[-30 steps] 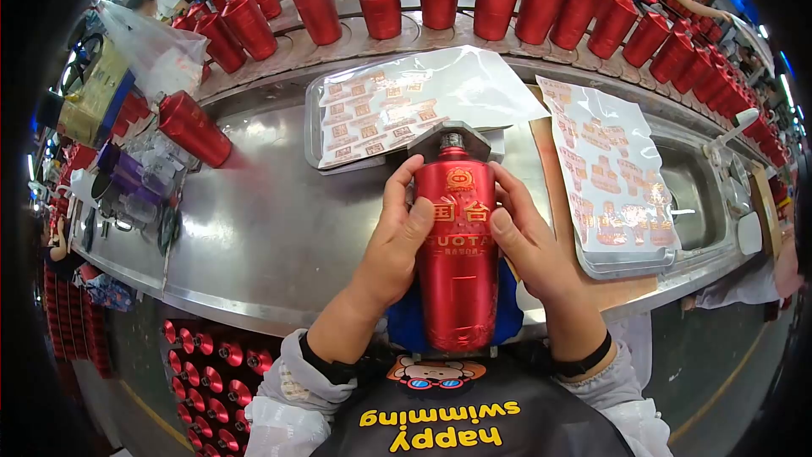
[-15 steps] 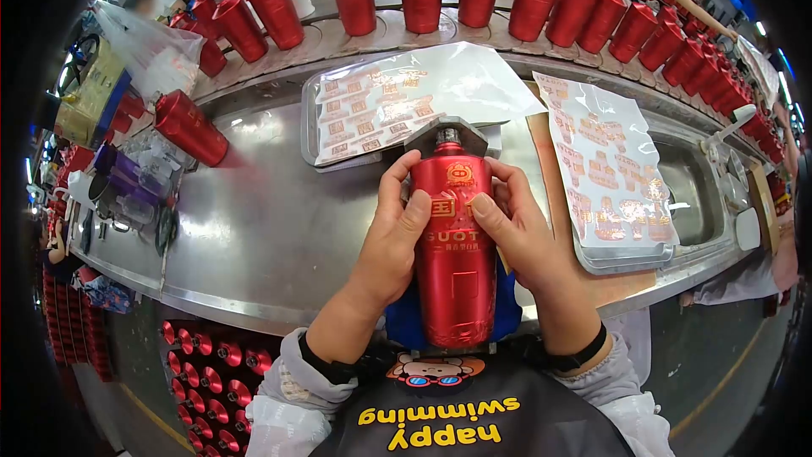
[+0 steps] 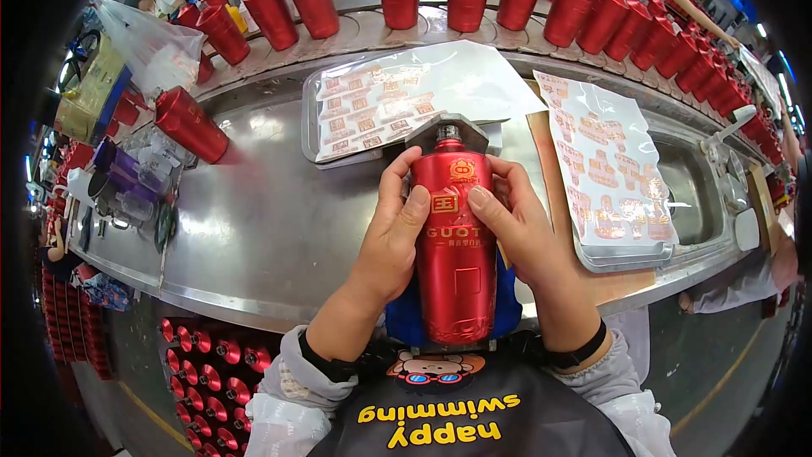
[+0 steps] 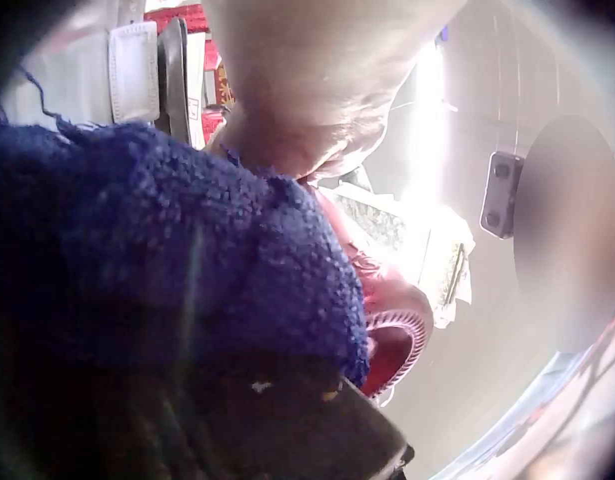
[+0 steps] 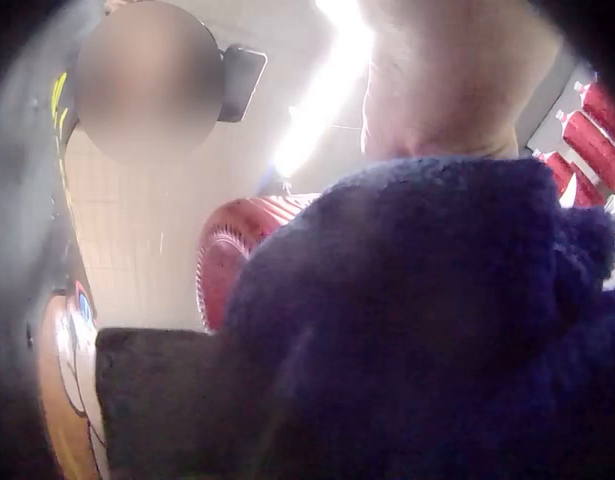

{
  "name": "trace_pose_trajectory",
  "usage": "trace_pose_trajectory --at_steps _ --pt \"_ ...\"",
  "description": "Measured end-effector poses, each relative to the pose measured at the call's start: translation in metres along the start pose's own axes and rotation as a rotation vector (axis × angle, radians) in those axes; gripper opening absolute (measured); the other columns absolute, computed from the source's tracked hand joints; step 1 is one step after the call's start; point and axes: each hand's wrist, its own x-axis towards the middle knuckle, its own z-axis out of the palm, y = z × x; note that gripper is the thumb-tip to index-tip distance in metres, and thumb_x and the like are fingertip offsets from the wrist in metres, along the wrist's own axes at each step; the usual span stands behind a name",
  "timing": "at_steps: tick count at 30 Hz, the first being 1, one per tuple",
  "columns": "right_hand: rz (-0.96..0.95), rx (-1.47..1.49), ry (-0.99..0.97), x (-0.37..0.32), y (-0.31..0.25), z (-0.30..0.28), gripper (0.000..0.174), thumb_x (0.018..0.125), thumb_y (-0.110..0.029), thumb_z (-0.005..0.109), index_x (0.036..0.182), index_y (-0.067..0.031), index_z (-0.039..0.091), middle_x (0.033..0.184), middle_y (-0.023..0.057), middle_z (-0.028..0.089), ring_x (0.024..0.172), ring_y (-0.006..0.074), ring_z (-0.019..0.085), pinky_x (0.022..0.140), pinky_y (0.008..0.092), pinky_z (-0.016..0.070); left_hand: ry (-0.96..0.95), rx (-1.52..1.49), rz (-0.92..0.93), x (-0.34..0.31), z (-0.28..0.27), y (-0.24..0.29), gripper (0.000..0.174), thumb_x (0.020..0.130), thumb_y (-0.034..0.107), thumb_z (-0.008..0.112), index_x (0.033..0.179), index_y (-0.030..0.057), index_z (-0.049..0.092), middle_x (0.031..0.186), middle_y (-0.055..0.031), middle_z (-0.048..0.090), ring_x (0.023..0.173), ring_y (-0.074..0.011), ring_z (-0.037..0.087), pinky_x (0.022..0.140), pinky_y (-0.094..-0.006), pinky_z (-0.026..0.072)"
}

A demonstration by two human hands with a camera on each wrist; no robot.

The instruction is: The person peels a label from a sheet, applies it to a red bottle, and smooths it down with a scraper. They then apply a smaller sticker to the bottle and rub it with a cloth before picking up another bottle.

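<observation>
A red bottle point(image 3: 457, 288) with gold lettering lies between both hands in the head view, its dark neck pointing away from the body against a grey holder point(image 3: 486, 137). The left hand point(image 3: 391, 237) grips its left side, thumb on the front. From the right, the right hand point(image 3: 524, 224) grips it, thumb pressed near the gold characters. A blue cloth point(image 3: 507, 305) is under the bottle. In the left wrist view the bottle's base point(image 4: 396, 345) shows past a blue cloth point(image 4: 178, 250); the right wrist view also shows the base point(image 5: 223, 270), partly hidden.
Sticker sheets lie on a tray point(image 3: 310, 118) behind the hands and another tray point(image 3: 626, 262) at right. A single red bottle point(image 3: 190, 125) leans at left by plastic containers. Red bottles line the curved conveyor point(image 3: 355, 46); a sink point(image 3: 698, 203) is at far right.
The held bottle has turned slightly, its lettering shifting right, and the right thumb has moved left over the characters. Bottles on the conveyor have moved along.
</observation>
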Motion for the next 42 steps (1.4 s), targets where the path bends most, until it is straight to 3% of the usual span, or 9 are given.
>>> trace_pose_trajectory --at_steps 6,9,12,15,19,25,29,36,42 --pt "0.063 0.106 -0.026 -0.002 -0.001 -0.006 0.069 0.094 -0.032 0.065 0.139 0.0100 0.032 0.128 0.0212 0.052 0.116 0.0213 0.053 0.099 0.0326 0.0426 -0.006 -0.009 0.000 0.000 -0.002 -0.002 0.056 0.105 0.027 0.045 0.150 0.0057 0.020 0.143 -0.0120 0.034 0.124 -0.0163 0.045 0.105 -0.0307 0.0394" --pt "0.069 0.056 -0.076 -0.009 -0.007 -0.010 0.080 0.092 -0.036 0.067 0.144 0.0100 0.026 0.136 0.0249 0.047 0.125 0.0261 0.049 0.105 0.0356 0.0391 -0.012 -0.022 0.000 0.000 -0.002 -0.002 0.056 0.105 0.027 0.045 0.150 0.0055 0.020 0.144 -0.0121 0.033 0.125 -0.0164 0.044 0.106 -0.0309 0.0382" --pt "-0.061 -0.239 -0.101 -0.014 -0.003 -0.008 0.091 0.090 -0.041 0.069 0.148 0.0087 0.021 0.142 0.0270 0.042 0.133 0.0303 0.043 0.110 0.0384 0.0341 -0.014 -0.014 0.003 -0.001 -0.001 -0.001 0.057 0.105 0.027 0.045 0.151 0.0052 0.020 0.145 -0.0122 0.032 0.127 -0.0167 0.043 0.107 -0.0313 0.0371" --pt "0.000 -0.087 -0.121 -0.012 0.001 -0.010 0.098 0.086 -0.045 0.072 0.149 0.0080 0.018 0.146 0.0282 0.037 0.137 0.0317 0.038 0.113 0.0393 0.0307 -0.015 -0.016 -0.002 -0.001 -0.001 -0.001 0.057 0.105 0.027 0.045 0.151 0.0050 0.020 0.145 -0.0123 0.032 0.128 -0.0170 0.042 0.108 -0.0316 0.0368" --pt "0.043 -0.015 -0.157 -0.015 -0.001 -0.014 0.090 0.092 -0.040 0.067 0.151 0.0061 0.017 0.147 0.0255 0.036 0.137 0.0294 0.037 0.113 0.0382 0.0308 -0.011 -0.015 -0.001 -0.001 -0.003 -0.002 0.060 0.104 0.029 0.046 0.151 0.0050 0.018 0.143 -0.0131 0.034 0.127 -0.0176 0.043 0.108 -0.0320 0.0366" --pt "0.035 0.099 -0.187 -0.018 0.000 -0.016 0.080 0.098 -0.035 0.059 0.152 0.0035 0.015 0.148 0.0217 0.036 0.136 0.0261 0.038 0.112 0.0371 0.0310 -0.012 0.095 -0.037 0.001 0.004 0.006 0.073 0.097 0.027 0.061 0.151 0.0044 0.017 0.136 -0.0142 0.042 0.121 -0.0177 0.048 0.103 -0.0319 0.0418" --pt "0.006 0.052 -0.182 -0.019 0.003 -0.017 0.082 0.097 -0.037 0.060 0.152 0.0040 0.014 0.147 0.0217 0.037 0.135 0.0260 0.038 0.112 0.0373 0.0314 0.014 0.108 -0.054 0.006 0.007 0.009 0.068 0.095 0.024 0.065 0.145 0.0048 0.024 0.128 -0.0134 0.049 0.115 -0.0158 0.051 0.099 -0.0304 0.0450" --pt "-0.015 -0.005 -0.168 -0.020 0.002 -0.017 0.083 0.097 -0.038 0.060 0.151 0.0051 0.015 0.145 0.0229 0.038 0.134 0.0274 0.040 0.111 0.0380 0.0330 0.062 0.250 -0.036 0.024 0.010 0.015 0.060 0.091 0.028 0.069 0.132 -0.0027 0.039 0.121 -0.0133 0.053 0.107 -0.0149 0.055 0.093 -0.0295 0.0472" --pt "-0.036 -0.036 -0.155 -0.020 0.005 -0.016 0.084 0.096 -0.040 0.060 0.151 0.0062 0.016 0.145 0.0230 0.040 0.133 0.0267 0.041 0.109 0.0375 0.0342 0.069 0.334 -0.081 0.033 0.007 0.016 0.054 0.091 0.024 0.067 0.130 -0.0001 0.039 0.115 -0.0128 0.056 0.101 -0.0144 0.058 0.090 -0.0284 0.0489"
